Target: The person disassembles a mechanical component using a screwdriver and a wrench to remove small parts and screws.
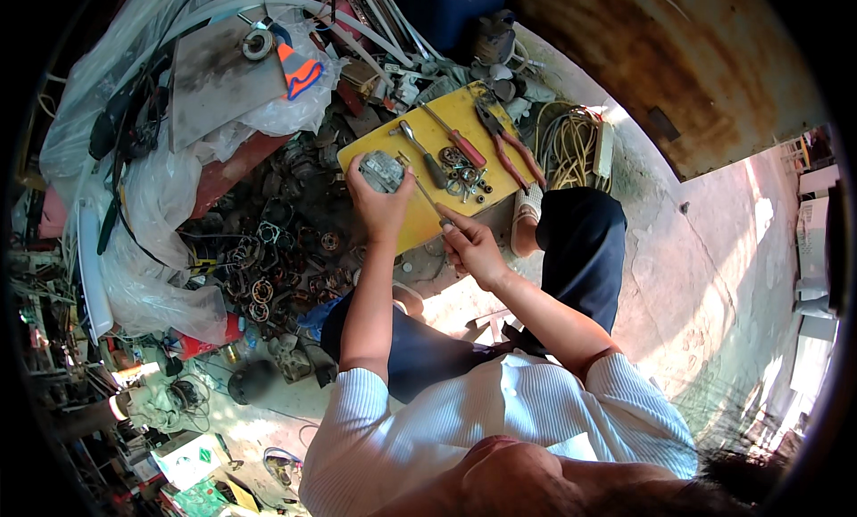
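Note:
My left hand (pixel 382 212) is wrapped round a rounded grey metal part (pixel 381 170), held above the yellow board (pixel 412 226). In my right hand (pixel 475 251) is a screwdriver (pixel 426 195); its thin shaft slants up to the left, with its tip beside the part. Whether the tip touches the part I cannot tell, and my fingers cover most of the handle. On the board lie a dark-handled socket wrench (pixel 424 154), a red-handled screwdriver (pixel 457 140), red-handled pliers (pixel 511 146) and a small heap of rings, bearings and nuts (pixel 462 172).
Dark motor parts (pixel 268 258) are heaped left of the board. Beyond them, a metal plate (pixel 219 70) rests on plastic sheeting and carries a ring-shaped part (pixel 258 44). A coil of cable (pixel 576 146) lies to the right; a rusty panel (pixel 678 53) stands at the upper right.

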A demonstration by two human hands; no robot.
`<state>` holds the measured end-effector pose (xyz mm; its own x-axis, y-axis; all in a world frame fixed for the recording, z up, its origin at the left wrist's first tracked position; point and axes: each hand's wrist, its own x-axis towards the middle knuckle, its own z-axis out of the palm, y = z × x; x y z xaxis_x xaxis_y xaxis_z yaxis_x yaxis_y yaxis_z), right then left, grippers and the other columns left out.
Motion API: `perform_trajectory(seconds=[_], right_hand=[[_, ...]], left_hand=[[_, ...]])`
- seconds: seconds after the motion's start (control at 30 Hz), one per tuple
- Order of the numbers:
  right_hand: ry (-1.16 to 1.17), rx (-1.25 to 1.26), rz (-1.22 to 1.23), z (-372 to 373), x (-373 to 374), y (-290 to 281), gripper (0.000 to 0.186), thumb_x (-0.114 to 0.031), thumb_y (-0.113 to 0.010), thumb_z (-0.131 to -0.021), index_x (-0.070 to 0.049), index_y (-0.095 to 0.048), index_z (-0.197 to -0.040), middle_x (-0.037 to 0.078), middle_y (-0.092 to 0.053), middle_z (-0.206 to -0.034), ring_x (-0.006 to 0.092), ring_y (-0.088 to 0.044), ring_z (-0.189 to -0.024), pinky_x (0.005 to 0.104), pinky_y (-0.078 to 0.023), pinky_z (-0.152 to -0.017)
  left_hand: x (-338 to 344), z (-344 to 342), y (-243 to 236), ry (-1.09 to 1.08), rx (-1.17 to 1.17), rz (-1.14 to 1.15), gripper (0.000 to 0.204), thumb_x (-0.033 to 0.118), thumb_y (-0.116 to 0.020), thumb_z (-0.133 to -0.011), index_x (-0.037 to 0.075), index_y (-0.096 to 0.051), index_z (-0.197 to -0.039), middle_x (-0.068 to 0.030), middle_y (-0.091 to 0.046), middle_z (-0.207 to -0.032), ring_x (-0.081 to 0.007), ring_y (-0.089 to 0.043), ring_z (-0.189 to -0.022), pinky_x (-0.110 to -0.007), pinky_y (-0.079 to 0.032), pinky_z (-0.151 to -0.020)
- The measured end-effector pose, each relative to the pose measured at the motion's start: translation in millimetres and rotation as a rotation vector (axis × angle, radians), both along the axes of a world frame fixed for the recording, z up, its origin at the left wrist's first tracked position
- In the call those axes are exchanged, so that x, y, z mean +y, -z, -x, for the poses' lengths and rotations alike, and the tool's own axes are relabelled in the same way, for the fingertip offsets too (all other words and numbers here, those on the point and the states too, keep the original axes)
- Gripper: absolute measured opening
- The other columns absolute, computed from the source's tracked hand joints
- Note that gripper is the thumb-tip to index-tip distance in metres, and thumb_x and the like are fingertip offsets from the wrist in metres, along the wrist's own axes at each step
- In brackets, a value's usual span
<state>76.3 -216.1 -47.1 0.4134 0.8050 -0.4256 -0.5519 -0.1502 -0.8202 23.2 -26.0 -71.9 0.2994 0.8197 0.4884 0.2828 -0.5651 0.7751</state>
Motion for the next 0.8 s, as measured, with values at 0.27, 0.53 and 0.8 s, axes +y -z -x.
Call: perform_trajectory(seconds=[0.27, 0.53, 0.8], right_hand=[[0.116, -0.141, 0.027, 18, 5, -6, 0.042, -0.018, -0.054, -0.104, -0.013, -0.053, -0.146, -0.006, -0.049, -0.072, 0.0038, -0.041, -0.058, 0.0209, -0.036, -0.052], [0.224, -0.335, -0.034, 35, 13, 20, 0.043, -0.018, -0.054, -0.104, -0.011, -0.052, -0.147, -0.007, -0.05, -0.074, 0.0032, -0.04, -0.06, 0.0201, -0.036, -0.054], [0.254, -0.461, -0.054, 44, 14, 29, 0.042, -0.016, -0.055, -0.103, -0.008, -0.054, -0.144, -0.007, -0.052, -0.077, 0.0033, -0.041, -0.066, 0.0206, -0.038, -0.06]], left_hand=[[-3, -2, -2, -0.019, 0.003, -0.007, 0.077, 0.026, -0.088, -0.07, 0.0, -0.048, -0.131, -0.0223, -0.056, -0.124, -0.0387, -0.056, -0.115, -0.046, -0.045, -0.099], [-1, 0, 3, -0.007, -0.005, -0.007, 0.077, 0.026, -0.087, -0.071, -0.001, -0.049, -0.132, -0.0221, -0.057, -0.123, -0.0386, -0.056, -0.115, -0.046, -0.045, -0.099], [5, 2, 4, 0.025, -0.009, -0.02, 0.077, 0.026, -0.087, -0.071, -0.001, -0.049, -0.132, -0.022, -0.057, -0.124, -0.0382, -0.056, -0.114, -0.046, -0.045, -0.1]])
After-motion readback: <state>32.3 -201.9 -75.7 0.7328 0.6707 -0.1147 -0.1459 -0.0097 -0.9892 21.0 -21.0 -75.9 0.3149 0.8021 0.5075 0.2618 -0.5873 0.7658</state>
